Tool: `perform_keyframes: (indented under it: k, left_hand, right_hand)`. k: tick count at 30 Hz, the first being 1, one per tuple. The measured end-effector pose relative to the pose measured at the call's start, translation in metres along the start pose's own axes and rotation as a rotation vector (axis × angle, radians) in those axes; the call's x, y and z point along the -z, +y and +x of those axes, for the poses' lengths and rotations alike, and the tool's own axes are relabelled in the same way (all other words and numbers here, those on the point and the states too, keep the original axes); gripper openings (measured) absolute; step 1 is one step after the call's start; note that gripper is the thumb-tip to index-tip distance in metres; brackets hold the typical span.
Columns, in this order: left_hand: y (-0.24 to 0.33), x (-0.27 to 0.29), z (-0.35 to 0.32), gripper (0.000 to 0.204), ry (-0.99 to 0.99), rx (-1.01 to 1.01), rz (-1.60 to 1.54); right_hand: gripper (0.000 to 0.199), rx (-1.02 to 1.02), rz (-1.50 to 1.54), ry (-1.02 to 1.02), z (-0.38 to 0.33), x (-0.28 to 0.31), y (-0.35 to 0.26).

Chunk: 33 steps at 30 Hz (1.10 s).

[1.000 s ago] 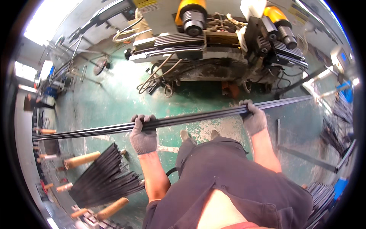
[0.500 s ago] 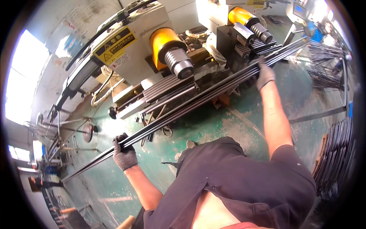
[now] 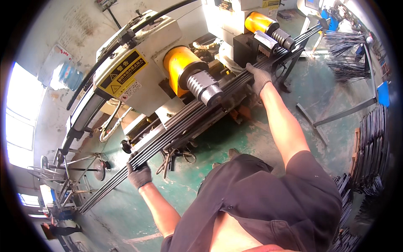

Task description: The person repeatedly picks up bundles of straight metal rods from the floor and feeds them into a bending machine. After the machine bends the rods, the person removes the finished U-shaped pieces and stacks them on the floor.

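Head view: at left, translucent blue plastic bottle (image 3: 70,76). Yellow-and-black rectangular warning label (image 3: 125,70), triangular symbols and printed characters, on pale metal machine body (image 3: 147,91). Below, left hand (image 3: 140,174), grey knit glove, curled around long thin dark metal rods (image 3: 169,135) slanting up rightward along machine front. Orange-yellow cylinder (image 3: 178,65) with ridged dark metal shaft (image 3: 204,87). Right hand (image 3: 259,77), grey knit glove, gripping rods farther along.

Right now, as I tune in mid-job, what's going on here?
A person holds a bundle of long dark rods, gloved left hand near the lower-left end, gloved right hand farther up. The rods slant along the front of a pale machine, partly hidden by its yellow and dark cylinder. Whether they rest on the machine isn't clear. More rods are stacked at the right.
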<state>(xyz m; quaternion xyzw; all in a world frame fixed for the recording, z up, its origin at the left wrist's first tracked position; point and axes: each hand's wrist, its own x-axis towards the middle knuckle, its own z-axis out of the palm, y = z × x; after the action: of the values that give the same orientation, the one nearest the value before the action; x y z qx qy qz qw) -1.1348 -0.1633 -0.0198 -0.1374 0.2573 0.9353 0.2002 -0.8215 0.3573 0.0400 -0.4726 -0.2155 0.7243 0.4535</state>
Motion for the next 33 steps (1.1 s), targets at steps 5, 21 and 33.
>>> perform_keyframes:
  k: [5,21,33]
  left_hand:
    - [0.066,0.047,0.037,0.042,0.049,-0.088,0.012]
    - [-0.049,-0.008,0.033,0.026,-0.059,0.018,0.172]
    - [-0.021,0.014,0.056,0.028,0.015,-0.114,0.18]
  right_hand:
    - [0.034,-0.074,0.061,-0.095,0.039,-0.007,-0.006]
    - [0.046,0.025,0.011,-0.14,0.012,-0.021,0.037]
    - [0.04,0.02,-0.06,-0.049,0.015,-0.024,0.034]
